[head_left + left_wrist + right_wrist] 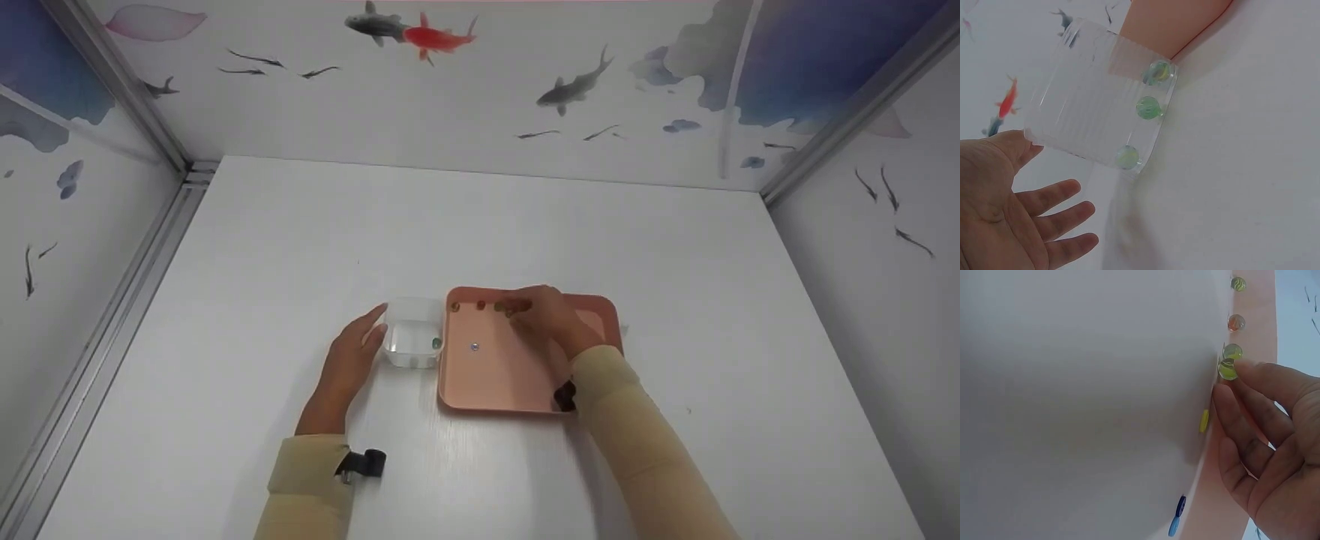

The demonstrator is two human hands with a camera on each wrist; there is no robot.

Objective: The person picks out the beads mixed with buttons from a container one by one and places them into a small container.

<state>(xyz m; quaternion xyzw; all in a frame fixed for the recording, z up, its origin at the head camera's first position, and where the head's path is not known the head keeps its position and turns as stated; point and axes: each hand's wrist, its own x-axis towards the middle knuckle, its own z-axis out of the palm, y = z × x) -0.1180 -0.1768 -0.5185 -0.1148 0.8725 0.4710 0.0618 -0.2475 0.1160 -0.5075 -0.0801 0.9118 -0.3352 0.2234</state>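
My left hand [352, 356], its fingers mostly straight, touches the left side of a clear plastic box [414, 309]. Several glass marbles, one of them green [1148, 107], lie inside at the bottom. Over the far side of a pink tray [495, 382], my right hand [551, 319] pinches a yellow-green marble [1228, 370] between thumb and fingers; the far fingertips are partly hidden. Right behind it sits another greenish marble [1233, 351]. Farther along the same edge are a red marble [1236, 323] and a yellow-streaked marble [1238, 284].
The tray stands right beside the box. On it lie a yellow disc [1204, 421], a dark blue button [1181, 505] and a light blue disc [1174, 526], plus a small pale round piece [475, 346]. Printed panels [480, 97] wall the white table [300, 225] at the back and sides.
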